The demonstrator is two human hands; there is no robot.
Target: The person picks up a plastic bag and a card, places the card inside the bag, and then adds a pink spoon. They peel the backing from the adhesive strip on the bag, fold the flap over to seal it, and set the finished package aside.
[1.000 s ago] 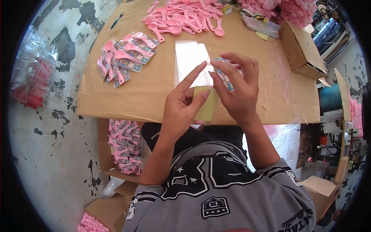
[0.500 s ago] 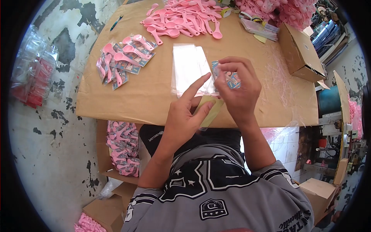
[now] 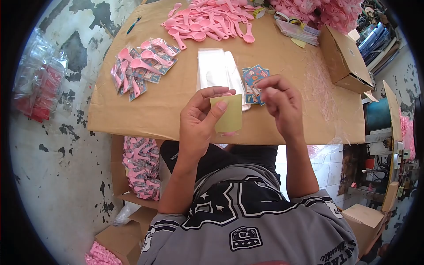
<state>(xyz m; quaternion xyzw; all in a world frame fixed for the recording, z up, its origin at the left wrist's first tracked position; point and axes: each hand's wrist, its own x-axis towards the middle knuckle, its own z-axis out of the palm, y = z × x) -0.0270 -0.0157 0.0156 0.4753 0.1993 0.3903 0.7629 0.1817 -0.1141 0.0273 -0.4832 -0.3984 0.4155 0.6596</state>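
My left hand is closed on a plain yellowish card, thumb across its front. Bits of pink show above and below the card, and clear film shows at its lower edge; what lies behind it is hidden. My right hand hangs to the right with loosely curled fingers, thumb and forefinger apart. Its fingertips overlap a small stack of blue printed cards in this view. Just beyond my left hand lies a pile of clear plastic bags.
Loose pink spoons are heaped at the back of the paper-covered table. Bagged spoons with cards lie at the left. A cardboard box stands on the right, near a tray. A pen lies at the far left.
My left hand has raised and turned the yellowish card so it faces me. My right hand has moved away to the right, its pinch loosened, uncovering more of the blue cards.
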